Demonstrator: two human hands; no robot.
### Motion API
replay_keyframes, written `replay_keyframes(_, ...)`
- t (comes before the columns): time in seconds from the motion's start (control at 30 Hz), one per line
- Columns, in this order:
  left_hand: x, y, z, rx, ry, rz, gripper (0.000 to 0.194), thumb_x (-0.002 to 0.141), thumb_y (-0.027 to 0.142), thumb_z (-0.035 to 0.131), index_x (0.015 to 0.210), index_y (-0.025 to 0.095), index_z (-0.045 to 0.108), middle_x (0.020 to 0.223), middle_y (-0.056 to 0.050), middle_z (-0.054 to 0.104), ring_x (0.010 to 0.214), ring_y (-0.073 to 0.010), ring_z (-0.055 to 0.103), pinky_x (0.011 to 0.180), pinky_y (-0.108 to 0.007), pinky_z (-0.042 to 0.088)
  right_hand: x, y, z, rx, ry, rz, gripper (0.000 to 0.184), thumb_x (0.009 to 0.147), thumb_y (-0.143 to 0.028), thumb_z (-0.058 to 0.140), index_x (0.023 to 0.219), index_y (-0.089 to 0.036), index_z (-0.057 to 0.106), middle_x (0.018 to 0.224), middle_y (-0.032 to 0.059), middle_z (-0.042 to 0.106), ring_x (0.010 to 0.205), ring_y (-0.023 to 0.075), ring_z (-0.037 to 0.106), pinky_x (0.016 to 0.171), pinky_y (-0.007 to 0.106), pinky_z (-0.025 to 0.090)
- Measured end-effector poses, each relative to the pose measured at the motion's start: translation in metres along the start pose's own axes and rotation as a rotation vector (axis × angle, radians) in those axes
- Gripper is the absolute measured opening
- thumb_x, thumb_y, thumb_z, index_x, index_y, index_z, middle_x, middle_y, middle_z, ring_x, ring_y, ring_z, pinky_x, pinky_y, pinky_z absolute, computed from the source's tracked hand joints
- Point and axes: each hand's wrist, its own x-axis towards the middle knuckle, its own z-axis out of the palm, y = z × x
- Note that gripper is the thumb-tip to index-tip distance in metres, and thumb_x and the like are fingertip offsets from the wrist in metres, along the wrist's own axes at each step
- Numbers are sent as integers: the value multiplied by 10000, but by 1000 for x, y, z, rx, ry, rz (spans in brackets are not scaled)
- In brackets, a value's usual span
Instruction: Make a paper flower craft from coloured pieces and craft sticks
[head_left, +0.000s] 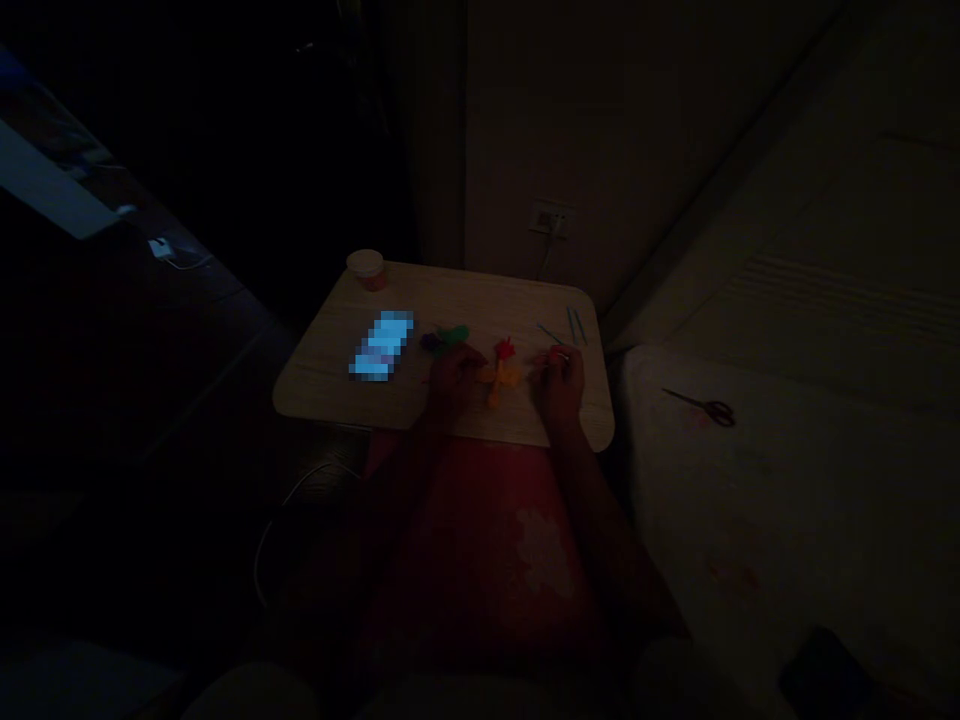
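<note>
The scene is very dim. My left hand (452,378) is low over the small table (322,375), its thumb and forefinger apart beside an orange piece (508,377) with crossing arms. Whether it touches that piece is unclear. A red piece (505,348) sits at the upper end of the orange one. To the right, the fingers of my right hand (561,388) are drawn together around something small, too dark to name. Behind my left hand lie a green piece (454,335) and a dark blue piece (431,342).
A bright phone (382,345) and a tub (366,270) occupy the table's left side. Thin greenish sticks (576,326) lie at its right. Scissors (705,405) rest on a pale surface to the right. Behind the table is a wall socket (551,217) with a cable.
</note>
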Motion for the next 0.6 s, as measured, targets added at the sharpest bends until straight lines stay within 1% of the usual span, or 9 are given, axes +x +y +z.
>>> replay_keyframes(0.07, 0, 0, 0, 9, -9, 13, 132, 818, 254, 551, 765, 203, 661, 838, -45, 666, 840, -198, 609, 808, -328, 482, -1, -2, 1, 47, 48, 4, 403, 1004, -500, 432, 1293, -234, 521, 897, 19, 672, 581, 117, 553, 555, 240, 447)
replay_keyframes(0.13, 0, 0, 0, 8, -6, 8, 124, 807, 242, 552, 758, 204, 659, 829, -43, 663, 839, -201, 608, 804, -330, 483, 0, -2, 2, 53, 19, 12, 432, 1002, -511, 429, 1299, -224, 554, 914, 35, 675, 589, 117, 566, 549, 243, 453)
replay_keyframes(0.2, 0, -1, 0, 3, -2, 9, 116, 792, 216, 551, 752, 201, 658, 828, -44, 665, 840, -202, 610, 803, -331, 485, 1, 0, 2, 45, 10, 18, 449, 997, -527, 417, 1256, -208, 598, 920, 51, 674, 612, 124, 588, 561, 252, 478)
replay_keyframes(0.27, 0, -3, -1, 7, -2, 25, 119, 783, 190, 545, 752, 200, 660, 829, -44, 668, 838, -200, 611, 799, -328, 486, 3, 4, 2, 42, 11, -4, 481, 989, -549, 416, 1279, -208, 592, 975, 71, 679, 698, 144, 644, 612, 271, 527)
replay_keyframes(0.33, 0, -6, -1, 20, -10, 55, 129, 785, 176, 538, 758, 199, 662, 825, -41, 670, 834, -197, 613, 793, -324, 485, 4, 8, 2, 59, 13, -44, 524, 976, -568, 443, 1358, -223, 545, 1067, 92, 683, 814, 166, 692, 695, 307, 574)
replay_keyframes(0.4, 0, -8, -1, 26, -5, 101, 133, 789, 170, 531, 759, 194, 658, 807, -35, 662, 816, -192, 613, 773, -319, 483, 4, 10, 3, 113, 20, -56, 544, 960, -570, 493, 1384, -231, 526, 1099, 101, 693, 853, 180, 712, 762, 346, 597)
replay_keyframes(0.47, 1, -11, 0, 18, 5, 154, 134, 796, 162, 527, 754, 188, 652, 792, -30, 651, 795, -187, 612, 749, -316, 482, 3, 8, 4, 175, 27, -25, 505, 944, -549, 551, 1327, -220, 566, 1039, 93, 718, 812, 185, 722, 774, 364, 605)
replay_keyframes(0.53, 1, -12, 0, 7, 17, 195, 137, 799, 150, 524, 745, 183, 646, 783, -29, 642, 780, -183, 612, 730, -313, 481, 1, 5, 5, 215, 34, 23, 423, 929, -520, 600, 1213, -207, 621, 978, 84, 739, 770, 188, 728, 751, 361, 610)
replay_keyframes(0.6, 1, -12, 1, 6, 18, 216, 140, 793, 136, 522, 746, 183, 645, 782, -28, 641, 777, -181, 613, 723, -310, 482, -1, 2, 5, 224, 25, 55, 353, 922, -501, 623, 1103, -200, 649, 977, 88, 755, 749, 187, 733, 724, 348, 613)
